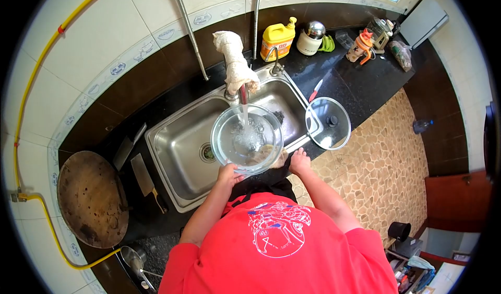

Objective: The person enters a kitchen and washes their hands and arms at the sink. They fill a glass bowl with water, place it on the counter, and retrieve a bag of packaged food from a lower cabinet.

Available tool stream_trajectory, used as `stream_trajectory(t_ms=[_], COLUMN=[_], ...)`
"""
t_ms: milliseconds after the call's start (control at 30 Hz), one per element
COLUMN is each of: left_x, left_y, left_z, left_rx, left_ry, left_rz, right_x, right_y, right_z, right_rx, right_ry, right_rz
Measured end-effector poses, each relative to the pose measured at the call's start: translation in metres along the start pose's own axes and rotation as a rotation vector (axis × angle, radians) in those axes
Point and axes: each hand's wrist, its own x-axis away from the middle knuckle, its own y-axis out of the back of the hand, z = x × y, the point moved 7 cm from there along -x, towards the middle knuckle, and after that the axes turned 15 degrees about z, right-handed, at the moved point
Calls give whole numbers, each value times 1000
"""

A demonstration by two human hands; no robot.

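A clear glass bowl (219,147) is held over the two-basin steel sink (180,132) while water runs into it from the cloth-wrapped tap (243,93). My left hand (229,175) is closed on the bowl's near rim. My right hand (300,162) is at the front edge of the sink with curled fingers; what they hold, if anything, is hidden. Just left of it, a beige, cloth-like item (282,160) shows beside the bowl, partly hidden. A round glass lid (340,120) with a dark knob lies right of the sink, near my right hand.
A red-handled knife (315,90) lies behind the lid. Left of the sink are two cleavers, one of them wooden-handled (144,178), and a large wok (91,200). A yellow jug (277,39), a cream pot (309,44) and an orange-handled cup (359,48) stand along the wall.
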Motion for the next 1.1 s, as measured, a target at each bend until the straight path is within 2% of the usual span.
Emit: stream_trajectory(t_ms=[67, 133, 600, 667, 733, 800, 867, 933, 1000, 1067, 1100], left_x=[-7, -16, -14, -10, 2, -5, -10, -11, -12, -13, -12], left_y=[4, 8, 7, 3, -4, -4, -3, -4, -7, -10, -8], left_z=[2, 9, 9, 8, 1, 1, 6, 5, 3, 2, 3], left_rx=[-1, 26, 41, 41, 66, 92, 133, 130, 160, 203, 230], left_ry=[6, 103, 94, 95, 21, 43, 67, 48, -7, -64, -66], left_rz=[8, 68, 65, 69, 18, 69, 117, 127, 137, 141, 86], right_x=[0, 0, -5, -7, -2, -4, -22, -27, -28, -44, -33], right_y=[0, 0, -2, -4, 1, 16, 30, 74, 132, 176, 197], right_z=[0, 0, -1, -2, -4, -9, -15, -13, 3, 33, 53], right_rx=[9, 16, 37, 35, 15, -4, -172, -517, -610, -792, -930], right_ry=[5, 7, 5, 10, 31, 50, 198, 377, 529, 659, 669], right_rz=[-12, -21, -59, 0, 3, -3, 187, 107, -179, -157, -54])
